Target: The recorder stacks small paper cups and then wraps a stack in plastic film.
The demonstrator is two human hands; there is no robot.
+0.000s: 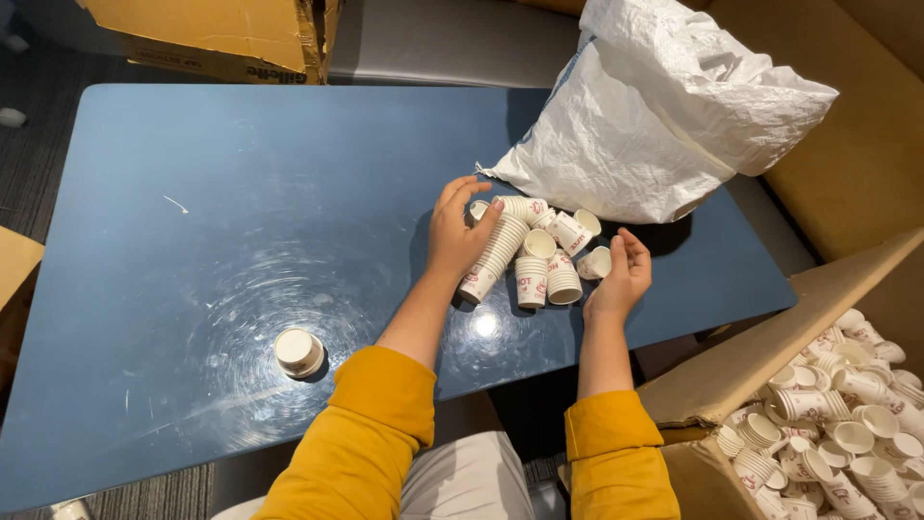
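Nearest the camera, two arms in mustard-yellow sleeves are reaching forward from the bottom edge, forearms bare from the elbow up, both angling out over the dark blue table (192,193). Off at the lower right, an open cardboard box (770,351) is sitting just beside the table, brimming with loose white paper cups (847,424).

Moving up the right arm: the right hand (621,274) is standing on its edge, palm turned inward, fingers loosely curled and partly open. It is cupping one tipped cup (597,262) at the right side of the pile, touching it rather than clamping it.

Across the gap, the left hand (457,231) is coming down palm-first, wrist bent, fingers spread and draped over the top of a long nested stack of cups (493,255) that is lying slanted on the tabletop. The fingers are resting on the stack and curling around it; a light grasp, not a tight fist.

Between the two hands, the pile of small white cups with red markings (539,260) is lying on the table, some upright, some on their sides, some nested in short stacks.

Well apart, at the left, a single upturned cup (298,351) is standing alone on the scuffed surface.

Farther back, a crumpled white woven sack (654,116) is slumping right behind the pile, touching it. Beyond the table's far edge, a worn cardboard carton (231,34) is showing.
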